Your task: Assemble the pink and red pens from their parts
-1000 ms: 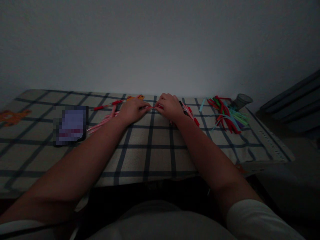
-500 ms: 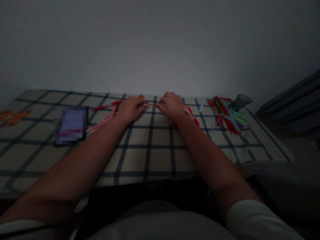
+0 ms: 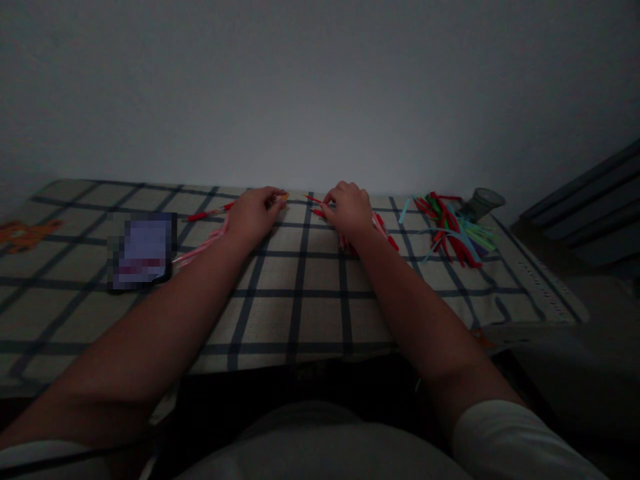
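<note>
The scene is dim. My left hand (image 3: 255, 217) rests closed on the checked tablecloth (image 3: 300, 300) near its far edge, fingers pinched on a thin pink strip (image 3: 203, 245) that trails back to the left under my wrist. My right hand (image 3: 347, 210) lies a little to the right, also closed, pinching thin red strips (image 3: 314, 203) whose tips stick out toward the left hand. More red strips (image 3: 387, 233) lie under its wrist. A small gap separates the two hands.
A heap of red, green and blue strips (image 3: 453, 230) lies at the far right beside a small grey cup (image 3: 483, 201). A red pen (image 3: 213, 212) lies at the far edge. A blurred dark rectangle (image 3: 143, 250) sits at the left. The wall stands close behind.
The hands were touching at one strip in the middle; they have drawn apart and slid slightly toward the far edge, each keeping its own strip end.
</note>
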### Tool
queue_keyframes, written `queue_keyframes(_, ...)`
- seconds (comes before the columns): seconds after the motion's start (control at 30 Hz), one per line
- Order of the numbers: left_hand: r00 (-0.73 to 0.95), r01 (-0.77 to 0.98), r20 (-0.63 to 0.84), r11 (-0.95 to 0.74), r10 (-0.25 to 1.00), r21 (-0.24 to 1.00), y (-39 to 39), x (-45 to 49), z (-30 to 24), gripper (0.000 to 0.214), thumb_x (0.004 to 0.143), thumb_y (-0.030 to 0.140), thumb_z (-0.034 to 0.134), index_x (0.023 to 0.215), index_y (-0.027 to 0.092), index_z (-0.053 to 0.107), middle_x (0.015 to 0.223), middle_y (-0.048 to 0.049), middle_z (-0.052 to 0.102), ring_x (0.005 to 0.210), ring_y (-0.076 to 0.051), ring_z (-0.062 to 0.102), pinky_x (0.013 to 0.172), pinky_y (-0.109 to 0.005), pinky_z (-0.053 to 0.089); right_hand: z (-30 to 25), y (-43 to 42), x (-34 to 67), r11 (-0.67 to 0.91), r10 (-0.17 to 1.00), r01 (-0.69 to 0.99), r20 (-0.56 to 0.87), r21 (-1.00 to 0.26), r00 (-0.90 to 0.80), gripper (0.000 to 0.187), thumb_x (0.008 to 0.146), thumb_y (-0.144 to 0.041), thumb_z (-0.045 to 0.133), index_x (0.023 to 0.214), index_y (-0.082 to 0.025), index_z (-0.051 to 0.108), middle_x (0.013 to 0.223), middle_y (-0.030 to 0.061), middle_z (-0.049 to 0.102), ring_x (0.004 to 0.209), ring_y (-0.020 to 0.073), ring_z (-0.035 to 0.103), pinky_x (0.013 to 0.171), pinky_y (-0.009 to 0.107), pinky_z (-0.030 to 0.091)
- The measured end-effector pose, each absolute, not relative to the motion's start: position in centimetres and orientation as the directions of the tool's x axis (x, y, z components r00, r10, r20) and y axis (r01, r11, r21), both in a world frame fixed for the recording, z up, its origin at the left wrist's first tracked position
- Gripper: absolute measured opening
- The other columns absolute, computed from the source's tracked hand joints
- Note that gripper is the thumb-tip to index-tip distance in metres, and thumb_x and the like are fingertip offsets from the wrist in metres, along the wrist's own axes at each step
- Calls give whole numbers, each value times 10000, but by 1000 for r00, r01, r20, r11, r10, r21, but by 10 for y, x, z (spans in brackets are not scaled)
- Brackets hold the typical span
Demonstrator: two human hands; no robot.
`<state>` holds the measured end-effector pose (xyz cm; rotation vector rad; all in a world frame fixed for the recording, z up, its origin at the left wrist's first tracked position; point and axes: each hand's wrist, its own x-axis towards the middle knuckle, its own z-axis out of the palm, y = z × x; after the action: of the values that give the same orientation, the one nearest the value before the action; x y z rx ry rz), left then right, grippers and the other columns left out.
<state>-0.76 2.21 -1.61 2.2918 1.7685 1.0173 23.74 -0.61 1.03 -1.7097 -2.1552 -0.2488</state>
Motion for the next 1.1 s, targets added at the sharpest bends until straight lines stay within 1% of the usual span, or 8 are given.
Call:
queue_keyframes(0.1, 129, 811, 454, -357, 882, 463, 22, -7, -15, 444, 1074, 436, 622, 1408, 235, 835, 1181, -115, 879, 1048, -272, 763, 917, -366, 568, 10, -6, 237, 233, 915, 967, 360, -103, -182, 303, 1132, -350, 634, 1200, -197, 886, 1299, 183, 820, 1232, 344, 686, 1027, 455, 488)
queue_keyframes(0.27, 142, 786, 480, -393, 866, 477, 24, -6, -15, 473, 1084, 438, 618, 1472, 236, 797, 1196, -116, 867, 1092, -271, 753, 997, -381, 573, 11, -6, 235, 235, 936, 965, 295, -118, -192, 320, 1109, -356, 627, 1168, -201, 901, 1252, 156, 858, 1154, 319, 724, 981, 433, 505)
queue_keyframes(0.43, 160, 796, 500, -411, 851, 444, 24, -5, -14, 478, 1102, 418, 617, 1521, 243, 765, 1205, -106, 851, 1112, -265, 743, 1008, -375, 555, 15, -11, 234, 227, 956, 973, 200, -47, -213, 284, 1065, -324, 663, 1143, -197, 904, 1211, 164, 876, 1106, 316, 762, 943, 417, 531)
queue_keyframes(0.53, 181, 802, 497, -420, 849, 425, 23, -5, -13, 474, 1116, 416, 609, 1541, 259, 750, 1208, -96, 847, 1115, -266, 741, 1012, -373, 548, 18, -16, 233, 216, 967, 976, 141, -4, -214, 290, 1058, -311, 670, 1167, -177, 903, 1213, 181, 881, 1073, 323, 784, 909, 417, 551)
queue_keyframes(0.63, 192, 806, 494, -423, 848, 413, 22, -5, -13, 462, 1125, 417, 612, 1538, 264, 750, 1213, -91, 847, 1118, -262, 741, 1014, -368, 543, 20, -19, 233, 206, 973, 978, 99, 11, -206, 304, 1060, -323, 683, 1192, -162, 904, 1216, 194, 883, 1089, 339, 802, 920, 429, 574)
queue_keyframes(0.77, 190, 796, 488, -425, 852, 431, 21, -5, -12, 451, 1119, 416, 637, 1525, 264, 761, 1218, -88, 850, 1110, -254, 743, 1007, -358, 542, 22, -20, 234, 177, 981, 984, 88, -3, -176, 306, 1064, -319, 688, 1212, -162, 904, 1259, 206, 877, 1138, 365, 817, 952, 461, 606)
queue_keyframes(0.93, 222, 784, 489, -453, 843, 425, 19, -4, -11, 456, 1118, 418, 643, 1534, 263, 749, 1216, -90, 847, 1095, -252, 736, 1009, -366, 545, 22, -18, 234, 143, 987, 989, 79, -34, -140, 282, 1061, -259, 672, 1179, -163, 909, 1269, 204, 878, 1197, 386, 824, 983, 482, 622)
queue_keyframes(1.1, 261, 782, 495, -482, 829, 395, 21, -5, -13, 463, 1115, 409, 662, 1540, 250, 748, 1213, -104, 835, 1097, -268, 734, 1027, -392, 548, 19, -15, 235, 144, 986, 989, 86, -43, -140, 305, 1074, -337, 695, 1205, -163, 909, 1287, 207, 874, 1201, 390, 824, 995, 480, 624)
